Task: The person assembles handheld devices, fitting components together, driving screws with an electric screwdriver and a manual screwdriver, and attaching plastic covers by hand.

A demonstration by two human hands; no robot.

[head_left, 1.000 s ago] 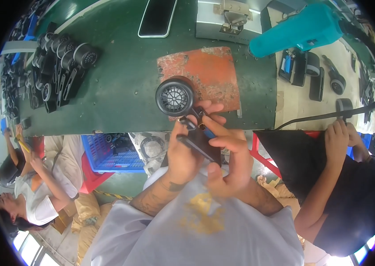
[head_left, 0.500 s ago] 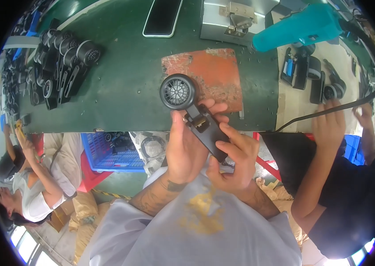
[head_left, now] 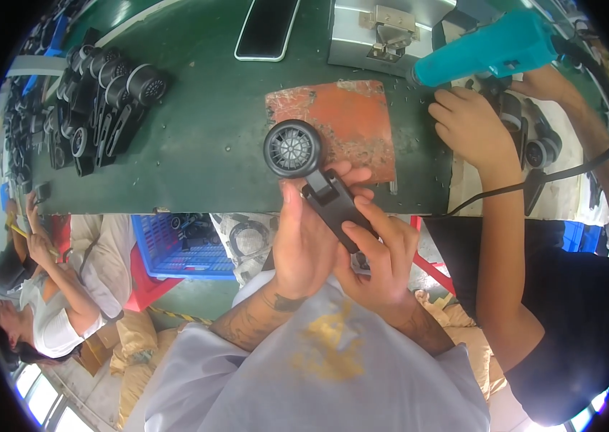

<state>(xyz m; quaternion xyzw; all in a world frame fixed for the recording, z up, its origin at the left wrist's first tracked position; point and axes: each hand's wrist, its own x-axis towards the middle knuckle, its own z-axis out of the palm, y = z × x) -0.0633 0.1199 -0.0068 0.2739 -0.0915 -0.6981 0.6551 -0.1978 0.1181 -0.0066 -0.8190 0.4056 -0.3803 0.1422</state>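
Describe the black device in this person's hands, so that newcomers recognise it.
On the green table lies an orange mat. Just below it in view, the left hand and right hand hold a black device whose round, spoked head overlaps the mat's left part. Unlike the black pieces grouped at left, it is held, not lying down.

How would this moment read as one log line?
left hand: holds black round-headed device; right hand: holds its handle; device: overlaps orange board in view; beyond: teal tool, phone
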